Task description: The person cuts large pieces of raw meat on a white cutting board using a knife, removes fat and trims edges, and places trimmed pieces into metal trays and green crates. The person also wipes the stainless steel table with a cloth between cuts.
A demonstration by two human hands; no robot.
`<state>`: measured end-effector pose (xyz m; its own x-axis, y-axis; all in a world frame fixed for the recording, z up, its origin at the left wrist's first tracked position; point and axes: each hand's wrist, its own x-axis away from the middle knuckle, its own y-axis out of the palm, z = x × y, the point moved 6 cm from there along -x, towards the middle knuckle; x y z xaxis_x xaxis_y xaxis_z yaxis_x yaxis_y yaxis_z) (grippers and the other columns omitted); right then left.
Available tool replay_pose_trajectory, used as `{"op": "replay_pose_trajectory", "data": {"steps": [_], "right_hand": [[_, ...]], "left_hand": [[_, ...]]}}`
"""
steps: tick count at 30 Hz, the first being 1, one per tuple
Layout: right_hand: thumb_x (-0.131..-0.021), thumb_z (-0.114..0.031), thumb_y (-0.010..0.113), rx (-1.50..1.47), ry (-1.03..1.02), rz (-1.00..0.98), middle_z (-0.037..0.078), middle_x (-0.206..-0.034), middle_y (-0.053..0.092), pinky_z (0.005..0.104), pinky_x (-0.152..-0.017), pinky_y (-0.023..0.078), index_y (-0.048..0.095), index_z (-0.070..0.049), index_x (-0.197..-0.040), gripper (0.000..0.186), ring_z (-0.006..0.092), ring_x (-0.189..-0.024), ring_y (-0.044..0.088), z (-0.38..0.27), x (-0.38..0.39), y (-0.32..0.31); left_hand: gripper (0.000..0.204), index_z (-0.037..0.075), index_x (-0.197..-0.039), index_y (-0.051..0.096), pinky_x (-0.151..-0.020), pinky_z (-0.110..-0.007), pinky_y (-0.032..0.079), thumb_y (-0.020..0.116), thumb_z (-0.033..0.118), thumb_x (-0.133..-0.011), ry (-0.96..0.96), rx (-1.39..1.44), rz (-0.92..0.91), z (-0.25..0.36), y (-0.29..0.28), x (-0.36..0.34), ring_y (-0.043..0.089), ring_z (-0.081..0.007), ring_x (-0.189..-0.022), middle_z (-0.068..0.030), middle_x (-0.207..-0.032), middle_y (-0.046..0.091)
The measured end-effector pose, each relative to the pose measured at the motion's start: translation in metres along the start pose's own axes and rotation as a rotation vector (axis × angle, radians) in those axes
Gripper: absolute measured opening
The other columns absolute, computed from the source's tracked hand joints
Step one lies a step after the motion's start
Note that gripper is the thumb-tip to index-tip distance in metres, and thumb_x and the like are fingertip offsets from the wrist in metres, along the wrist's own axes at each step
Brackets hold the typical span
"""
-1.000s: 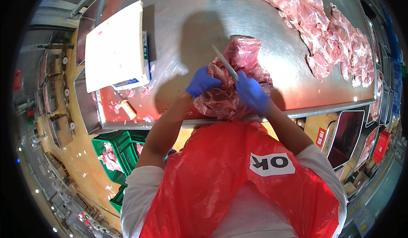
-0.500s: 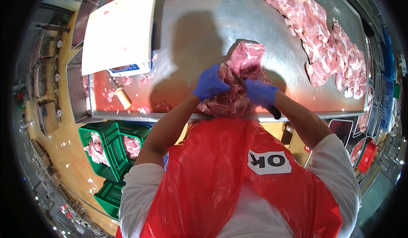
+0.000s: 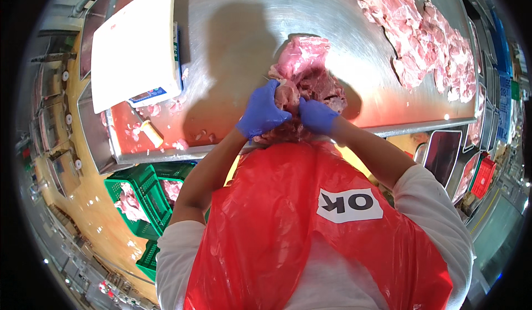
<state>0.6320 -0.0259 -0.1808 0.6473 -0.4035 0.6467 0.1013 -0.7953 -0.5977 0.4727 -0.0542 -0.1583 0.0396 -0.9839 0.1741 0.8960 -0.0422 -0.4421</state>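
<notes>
A large piece of raw meat [image 3: 305, 58] lies at the near edge of the steel table, reaching down to my red apron. My left hand [image 3: 262, 109], in a blue glove, grips the meat's left side with fingers curled into it. On the right, my gloved right hand [image 3: 317, 116] is closed with its fingers pressed into the middle of the meat. The black-handled knife it held half a second ago is hidden now; a thin line beside the left fingertips may be its tip.
Several raw meat pieces [image 3: 413, 38] lie at the table's right. A scale [image 3: 149, 95] bearing a white board [image 3: 133, 44] stands left. Near it are meat scraps and a light-handled tool [image 3: 151, 134]. Green crates [image 3: 147, 199] with meat stand below the table's left edge [image 3: 166, 156].
My right hand has moved left and inward, close to the left hand, and its knife has gone out of sight. The view has shifted slightly.
</notes>
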Motion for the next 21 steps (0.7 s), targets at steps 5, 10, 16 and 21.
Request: {"op": "replay_pose_trajectory", "data": {"steps": [5, 10, 16, 21], "right_hand": [[-0.089, -0.014, 0.057, 0.071, 0.040, -0.012, 0.029, -0.089, 0.068, 0.0541, -0.072, 0.053, 0.045, 0.002, -0.111, 0.030, 0.0466, -0.085, 0.068, 0.027, 0.066, 0.019], [-0.089, -0.016, 0.058, 0.012, 0.041, 0.191, 0.023, -0.081, 0.068, 0.0542, -0.064, 0.053, 0.047, -0.003, -0.105, 0.024, 0.0452, -0.077, 0.067, 0.022, 0.035, 0.038], [-0.097, -0.014, 0.044, 0.009, 0.118, 0.179, 0.024, -0.096, 0.068, 0.0535, -0.072, 0.053, 0.050, -0.008, -0.113, 0.018, 0.0447, -0.090, 0.067, 0.076, 0.085, 0.056], [-0.095, -0.013, 0.049, 0.320, 0.184, 0.045, 0.020, -0.086, 0.067, 0.0501, -0.065, 0.054, 0.051, -0.009, -0.120, 0.025, 0.0389, -0.080, 0.068, 0.143, 0.173, 0.041]], "left_hand": [[0.066, 0.002, -0.118, 0.055, -0.081, -0.044, 0.053, 0.080, 0.025, -0.061, -0.082, -0.010, 0.007, 0.003, -0.023, 0.016, 0.067, -0.0394, -0.094, -0.0226, -0.100, 0.067], [0.065, 0.003, -0.116, 0.055, -0.079, -0.045, 0.053, 0.080, 0.025, -0.060, -0.002, -0.069, 0.075, 0.009, -0.020, 0.030, 0.067, -0.0392, -0.093, -0.0212, -0.098, 0.067], [0.061, 0.002, -0.114, 0.055, -0.080, -0.044, 0.053, 0.079, 0.024, -0.063, -0.095, 0.017, 0.029, -0.024, -0.045, 0.030, 0.065, -0.0399, -0.092, -0.0212, -0.099, 0.066], [0.060, 0.003, -0.115, 0.055, -0.084, -0.044, 0.051, 0.078, 0.025, -0.064, -0.026, 0.094, 0.027, -0.038, -0.027, 0.048, 0.063, -0.0390, -0.096, -0.0198, -0.101, 0.064]]}}
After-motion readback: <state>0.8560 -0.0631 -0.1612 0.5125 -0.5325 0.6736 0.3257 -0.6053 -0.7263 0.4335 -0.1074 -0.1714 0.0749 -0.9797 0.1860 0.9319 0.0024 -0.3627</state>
